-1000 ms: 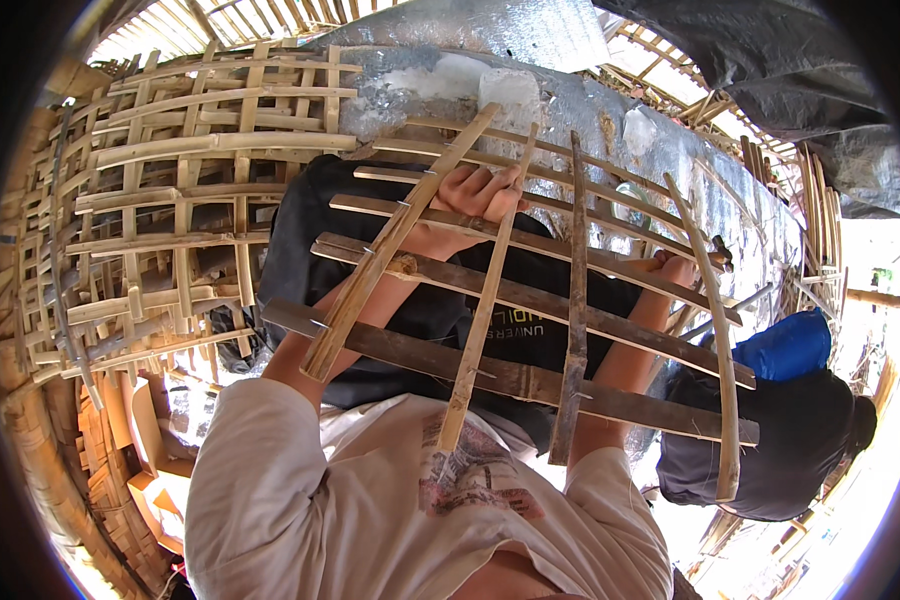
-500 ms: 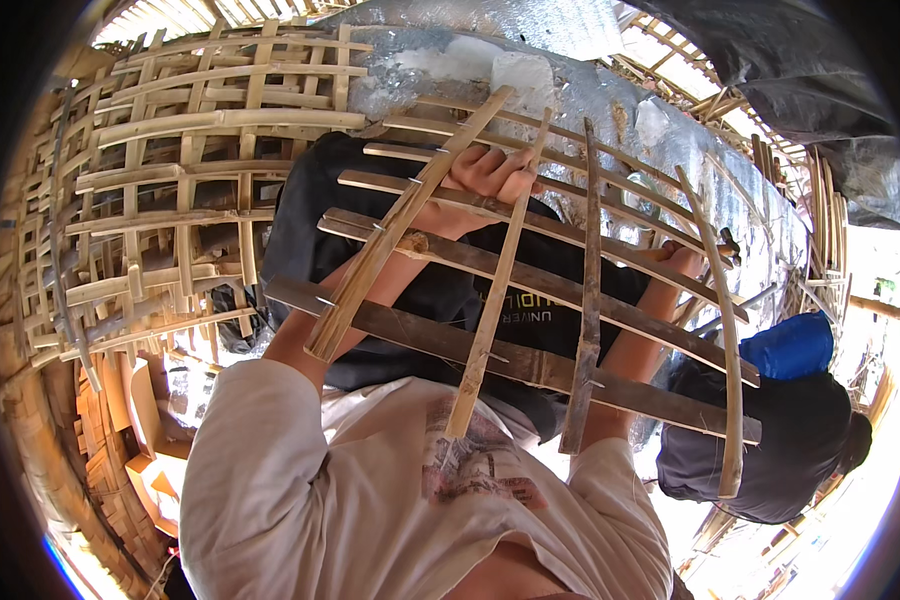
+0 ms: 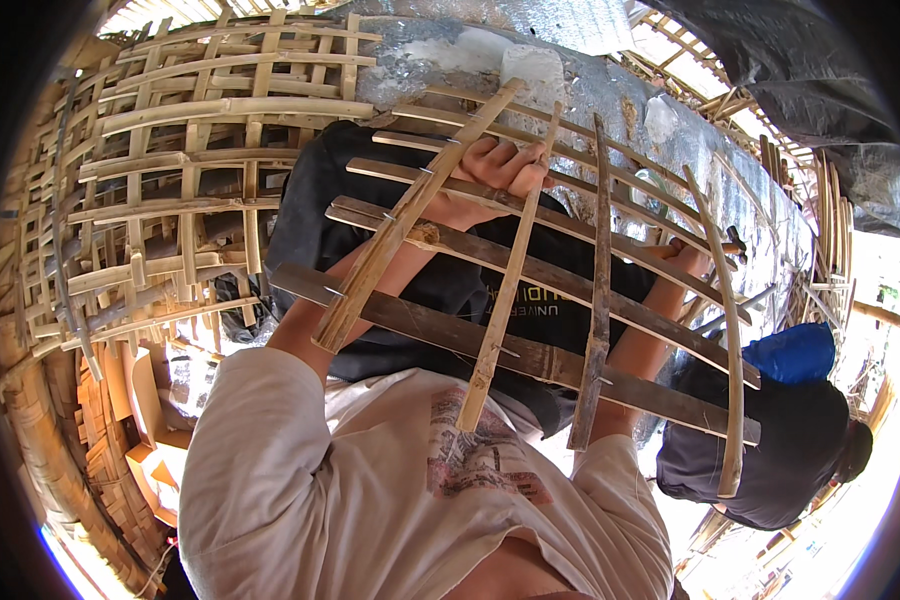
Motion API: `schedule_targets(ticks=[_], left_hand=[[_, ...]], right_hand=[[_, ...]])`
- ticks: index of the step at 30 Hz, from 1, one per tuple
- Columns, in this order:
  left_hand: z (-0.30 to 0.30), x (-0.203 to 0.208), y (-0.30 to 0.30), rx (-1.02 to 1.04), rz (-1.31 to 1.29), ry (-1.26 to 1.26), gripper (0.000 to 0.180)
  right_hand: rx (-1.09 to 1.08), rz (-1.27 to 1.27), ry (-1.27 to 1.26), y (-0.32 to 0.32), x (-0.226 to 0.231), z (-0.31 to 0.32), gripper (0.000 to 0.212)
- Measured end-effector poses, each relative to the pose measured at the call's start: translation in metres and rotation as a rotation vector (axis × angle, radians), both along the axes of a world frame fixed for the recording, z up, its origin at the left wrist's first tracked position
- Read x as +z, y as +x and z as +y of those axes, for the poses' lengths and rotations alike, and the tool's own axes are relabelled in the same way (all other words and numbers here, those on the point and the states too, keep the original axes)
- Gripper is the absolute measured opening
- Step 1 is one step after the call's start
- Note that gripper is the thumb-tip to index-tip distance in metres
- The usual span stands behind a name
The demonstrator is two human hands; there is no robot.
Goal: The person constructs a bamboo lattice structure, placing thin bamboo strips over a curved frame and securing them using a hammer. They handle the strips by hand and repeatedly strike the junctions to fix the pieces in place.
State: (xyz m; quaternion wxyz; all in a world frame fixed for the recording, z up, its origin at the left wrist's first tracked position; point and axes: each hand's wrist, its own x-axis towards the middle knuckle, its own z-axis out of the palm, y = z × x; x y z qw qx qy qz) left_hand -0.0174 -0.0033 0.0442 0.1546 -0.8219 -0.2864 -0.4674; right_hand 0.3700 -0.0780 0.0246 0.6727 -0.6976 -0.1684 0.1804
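Note:
Across my lap lies a lattice of split bamboo slats (image 3: 428, 236), several long strips crossed by several shorter ones, with nail ends sticking out along the leftmost short strip (image 3: 400, 215). My left hand (image 3: 500, 172) is beneath and behind the lattice, its fingers curled up at the slats near the second short strip; what lies inside the fingers is partly hidden. On the right, my right hand (image 3: 688, 262) is closed around the handle of a hammer (image 3: 736, 246), whose dark head shows past the rightmost short strip. Slats partly cover this hand.
A larger bamboo lattice panel (image 3: 185, 160) stands to the left. Grey sheeting (image 3: 440, 60) lies beyond my knees. To the right, close by, another person in a dark shirt (image 3: 760, 440) bends over beside something blue (image 3: 795, 352). Cardboard boxes (image 3: 148, 420) stand at lower left.
The lattice sits slightly farther right at its left end, along with my left hand. The hammer head has shifted slightly; both hands keep their grip.

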Motion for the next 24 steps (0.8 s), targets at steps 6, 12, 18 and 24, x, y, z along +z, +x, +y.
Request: schedule_targets(ticks=[6,12,18,24], left_hand=[[0.000,0.000,0.000,0.002,0.016,-0.014,0.034],[0.000,0.000,-0.001,-0.012,0.022,-0.029,0.034],[0.003,0.002,0.003,0.055,-0.017,0.074,0.029],[0.002,0.003,0.003,0.071,-0.007,0.068,0.028]], right_hand=[[0.000,-0.008,-0.004,0.001,0.000,-0.003,0.030],[0.000,-0.008,-0.005,0.001,0.001,-0.006,0.030],[-0.005,-0.009,-0.008,0.003,0.002,-0.009,0.030],[-0.003,-0.006,-0.008,0.002,0.001,-0.011,0.029]])
